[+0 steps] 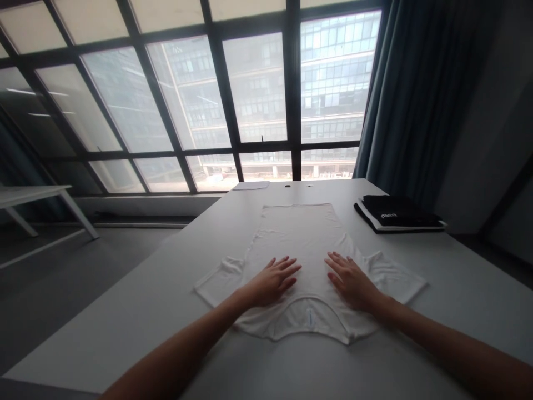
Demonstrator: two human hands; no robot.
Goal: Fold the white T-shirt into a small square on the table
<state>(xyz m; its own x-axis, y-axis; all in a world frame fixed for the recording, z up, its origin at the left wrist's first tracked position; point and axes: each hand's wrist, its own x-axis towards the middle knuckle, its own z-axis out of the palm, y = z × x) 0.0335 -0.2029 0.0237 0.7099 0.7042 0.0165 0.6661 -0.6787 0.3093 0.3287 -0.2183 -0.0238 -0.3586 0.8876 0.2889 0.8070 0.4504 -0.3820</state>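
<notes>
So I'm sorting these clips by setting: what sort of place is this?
Probably an office or workroom in a city building: big windows face glass office blocks, and the long grey table has cable holes. The left hand and right hand lie flat on a white T-shirt spread on it.

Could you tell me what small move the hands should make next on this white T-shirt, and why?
Probably slide the left hand and right hand outward toward the sleeves to smooth the cloth. The T-shirt lies spread on the table, collar nearest the person. Both hands rest flat on its chest, and the sleeves look slightly rumpled.
</notes>
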